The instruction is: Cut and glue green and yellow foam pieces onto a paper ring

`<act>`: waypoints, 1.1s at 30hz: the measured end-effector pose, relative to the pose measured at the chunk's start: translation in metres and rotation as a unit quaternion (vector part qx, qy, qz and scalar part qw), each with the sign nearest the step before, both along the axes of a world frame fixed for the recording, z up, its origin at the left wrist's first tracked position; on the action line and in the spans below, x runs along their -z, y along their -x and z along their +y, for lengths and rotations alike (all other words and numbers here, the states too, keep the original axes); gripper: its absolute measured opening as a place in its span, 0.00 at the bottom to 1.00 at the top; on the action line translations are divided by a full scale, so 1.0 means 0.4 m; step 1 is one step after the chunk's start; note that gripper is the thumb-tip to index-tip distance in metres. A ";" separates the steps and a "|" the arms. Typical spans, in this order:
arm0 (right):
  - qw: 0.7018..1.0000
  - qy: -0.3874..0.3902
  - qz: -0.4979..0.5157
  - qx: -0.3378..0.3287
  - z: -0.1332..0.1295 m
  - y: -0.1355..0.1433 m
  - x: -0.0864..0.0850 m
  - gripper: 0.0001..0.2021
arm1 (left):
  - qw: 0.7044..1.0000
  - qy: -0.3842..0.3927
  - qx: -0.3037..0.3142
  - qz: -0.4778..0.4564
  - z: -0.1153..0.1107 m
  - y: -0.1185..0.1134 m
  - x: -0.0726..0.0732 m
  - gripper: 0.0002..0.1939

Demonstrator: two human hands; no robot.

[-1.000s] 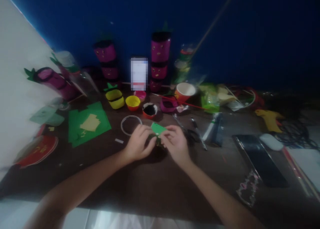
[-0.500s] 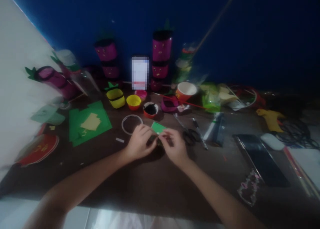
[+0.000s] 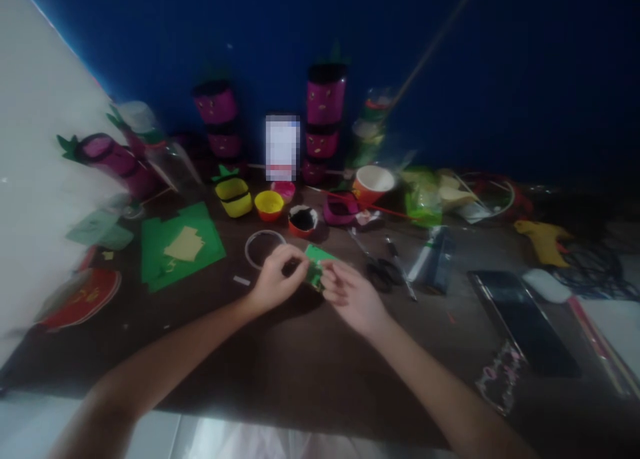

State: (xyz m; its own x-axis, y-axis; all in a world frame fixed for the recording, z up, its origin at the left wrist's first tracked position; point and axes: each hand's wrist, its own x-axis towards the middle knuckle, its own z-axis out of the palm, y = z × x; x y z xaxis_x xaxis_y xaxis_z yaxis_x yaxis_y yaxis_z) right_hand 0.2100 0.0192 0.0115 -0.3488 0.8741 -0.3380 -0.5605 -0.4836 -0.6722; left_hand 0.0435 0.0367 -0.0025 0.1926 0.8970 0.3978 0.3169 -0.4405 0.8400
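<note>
Over the middle of the table my left hand (image 3: 278, 273) is closed in a pinch, thumb against fingertips. Facing it, my right hand (image 3: 353, 297) has its fingers drawn together too. What sits in either pinch is too small and blurred to name. A green piece of paper or felt (image 3: 319, 253) shows just beyond and between the fingertips, with smaller green bits by it; whether it is held or lying there I cannot tell. Next to my left hand lies a clear ring (image 3: 247, 248), perhaps a roll of tape. Black-handled scissors (image 3: 383, 272) rest right of my right hand.
Behind the hands stand a yellow cup (image 3: 270, 207), a paint-dark red cup (image 3: 303, 221) and a paper cup (image 3: 374, 184). Green sheets (image 3: 150, 259) lie left. To the right are a pen (image 3: 401, 272), a phone (image 3: 520, 322) and a yellow glue gun (image 3: 543, 241).
My fingertips have drawn slightly apart, and more green shows between them. My right hand has turned a little, its fingers more curled. The view has shifted slightly.
</note>
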 end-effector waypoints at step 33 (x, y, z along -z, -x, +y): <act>0.997 -0.027 -0.071 0.014 -0.006 0.014 0.017 0.09 | 1.000 -0.004 0.010 0.002 -0.001 0.001 -0.009 0.04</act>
